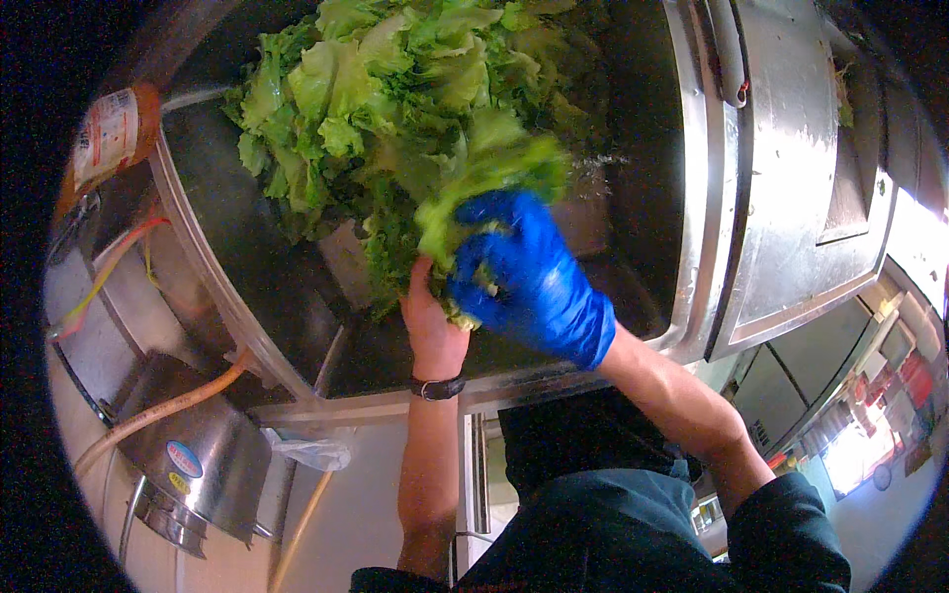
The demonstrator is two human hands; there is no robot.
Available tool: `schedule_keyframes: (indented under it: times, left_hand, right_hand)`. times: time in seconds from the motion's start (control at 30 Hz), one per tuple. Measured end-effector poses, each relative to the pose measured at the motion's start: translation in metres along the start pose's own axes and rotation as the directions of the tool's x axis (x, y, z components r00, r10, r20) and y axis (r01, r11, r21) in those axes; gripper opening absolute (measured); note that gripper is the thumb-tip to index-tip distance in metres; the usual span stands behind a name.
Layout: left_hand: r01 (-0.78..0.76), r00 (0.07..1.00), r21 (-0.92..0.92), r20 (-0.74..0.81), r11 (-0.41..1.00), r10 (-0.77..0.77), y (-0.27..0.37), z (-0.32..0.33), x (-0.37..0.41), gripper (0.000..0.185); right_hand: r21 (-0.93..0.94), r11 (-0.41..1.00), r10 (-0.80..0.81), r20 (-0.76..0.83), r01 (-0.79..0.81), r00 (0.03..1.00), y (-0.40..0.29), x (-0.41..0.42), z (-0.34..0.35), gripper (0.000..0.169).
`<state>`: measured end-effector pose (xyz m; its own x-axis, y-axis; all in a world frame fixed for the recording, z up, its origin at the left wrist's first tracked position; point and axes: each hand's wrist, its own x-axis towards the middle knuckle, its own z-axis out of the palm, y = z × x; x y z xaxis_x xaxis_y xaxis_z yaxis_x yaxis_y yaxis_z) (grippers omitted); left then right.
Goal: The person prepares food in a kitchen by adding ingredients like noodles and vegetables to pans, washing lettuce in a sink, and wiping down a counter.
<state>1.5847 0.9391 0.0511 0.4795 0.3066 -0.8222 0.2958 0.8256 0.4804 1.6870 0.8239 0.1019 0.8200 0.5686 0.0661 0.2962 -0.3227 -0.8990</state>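
Over a stainless steel sink [489, 378], my bare left hand [436, 326], with a dark strap on its wrist, holds the base of a head of leafy green lettuce [493, 159]. My right hand [530, 278], in a blue glove, is curled around leaves of the same lettuce just above and to the right. Its fingers and the leaves there are blurred. A large heap of loose lettuce leaves [400, 81] fills the far side of the basin. The lettuce base is partly hidden between my hands.
Right of the basin is a metal counter [786, 170] with a recessed opening. A labelled orange-brown container [115, 137] stands at the left rim. An orange hose [163, 408] runs past a steel box [200, 445] below. White plastic [311, 451] hangs near the front-left corner.
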Motion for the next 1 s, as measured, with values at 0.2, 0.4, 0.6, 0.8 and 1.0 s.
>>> schedule_keyframes:
  times: [0.2,0.4,0.6,0.8,1.0]
  left_hand:
    - [-0.057,0.956,-0.170,0.274,0.984,0.103,0.011,-0.007,-0.006,0.051]
    - [0.081,0.919,-0.227,0.394,0.971,0.015,0.015,-0.010,-0.019,0.058]
    - [0.149,0.987,-0.145,0.073,0.978,-0.140,0.041,0.032,-0.021,0.041]
    - [-0.252,0.965,0.266,0.003,0.930,0.261,0.034,-0.025,0.000,0.044]
    - [-0.502,0.727,0.864,0.409,0.021,0.552,0.045,-0.028,-0.007,0.051]
  right_hand:
    - [-0.156,0.973,-0.123,0.277,0.171,0.953,-0.004,-0.033,0.026,0.025]
    - [-0.177,0.952,-0.172,0.362,0.249,0.916,-0.016,-0.030,0.014,0.034]
    - [0.319,0.932,0.064,0.324,-0.173,0.944,-0.011,-0.032,0.003,0.042]
    - [0.488,0.710,0.631,-0.121,-0.507,0.766,0.055,0.019,0.025,0.029]
    - [-0.121,0.883,0.409,-0.273,-0.453,0.871,0.128,0.106,0.018,0.042]
